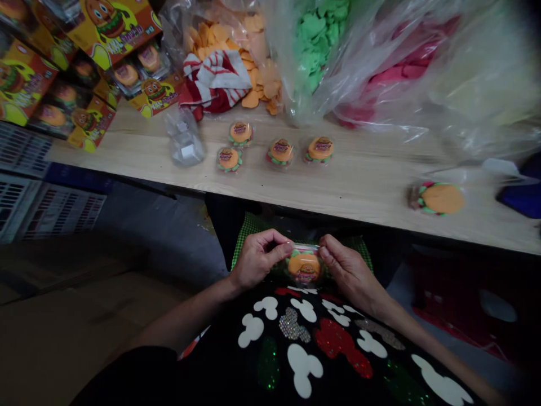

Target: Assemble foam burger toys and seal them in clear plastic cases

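Note:
Close to my body, over my lap, I hold a toy burger in clear plastic packaging [305, 267] with a printed orange bun. My left hand [260, 256] pinches the upper left edge of the pack between thumb and fingers. On the opposite side my right hand [344, 265] grips the upper right edge the same way. Several packed burgers, such as this one [281, 152], lie on the wooden table [296, 189] beyond my hands. Farther right sits a burger with a plain orange bun [443, 198], next to clear plastic.
Bags of orange pieces [211, 39], green pieces [319, 42] and pink pieces [406, 67] line the table's back. Burger display boxes [114, 34] are stacked at left. A red-and-white cloth [217, 79], clear plastic covers [186, 138] and a blue object [524, 189] also lie there.

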Demonstrator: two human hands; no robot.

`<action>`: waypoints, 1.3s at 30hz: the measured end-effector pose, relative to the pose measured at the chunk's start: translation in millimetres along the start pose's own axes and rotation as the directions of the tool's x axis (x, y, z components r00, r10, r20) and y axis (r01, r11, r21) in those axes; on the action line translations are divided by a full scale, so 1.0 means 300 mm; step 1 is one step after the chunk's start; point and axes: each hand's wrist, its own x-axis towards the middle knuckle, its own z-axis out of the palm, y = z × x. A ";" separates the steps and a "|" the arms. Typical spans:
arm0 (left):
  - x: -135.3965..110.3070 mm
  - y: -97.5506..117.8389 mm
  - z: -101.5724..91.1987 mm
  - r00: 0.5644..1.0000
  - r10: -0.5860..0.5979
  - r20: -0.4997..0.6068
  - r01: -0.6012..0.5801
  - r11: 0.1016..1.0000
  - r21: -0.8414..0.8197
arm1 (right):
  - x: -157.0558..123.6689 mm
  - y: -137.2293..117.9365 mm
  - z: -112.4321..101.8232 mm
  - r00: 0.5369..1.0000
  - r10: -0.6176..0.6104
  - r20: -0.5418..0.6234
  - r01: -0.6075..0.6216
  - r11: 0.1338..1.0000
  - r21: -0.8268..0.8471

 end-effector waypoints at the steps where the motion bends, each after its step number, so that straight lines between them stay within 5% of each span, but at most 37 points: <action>1: -0.001 0.004 -0.006 1.000 -0.007 0.013 0.007 1.000 0.000 | 0.002 0.000 -0.002 1.000 -0.002 -0.008 0.002 1.000 -0.031; 14: -0.014 0.045 -0.039 0.989 0.138 0.057 -0.148 0.953 0.263 | -0.002 -0.012 -0.040 0.985 -0.137 0.105 0.151 0.977 -0.148; 19: -0.012 0.019 -0.027 0.994 0.096 0.060 -0.107 0.966 0.236 | 0.014 -0.027 -0.033 0.983 -0.104 0.154 0.129 0.979 -0.160; 27: 0.012 0.072 -0.039 0.965 0.004 0.261 -0.055 0.980 0.189 | 0.038 -0.040 -0.075 0.942 -0.037 0.333 0.044 0.999 -0.013; 34: 0.033 0.064 -0.016 0.972 0.067 0.227 -0.134 0.946 0.294 | 0.011 -0.010 -0.046 0.956 -0.156 0.247 0.212 0.953 -0.218; 39: 0.040 0.031 -0.019 0.974 0.045 0.220 -0.102 0.961 0.258 | 0.033 0.011 -0.032 0.943 -0.197 0.268 0.236 0.964 -0.120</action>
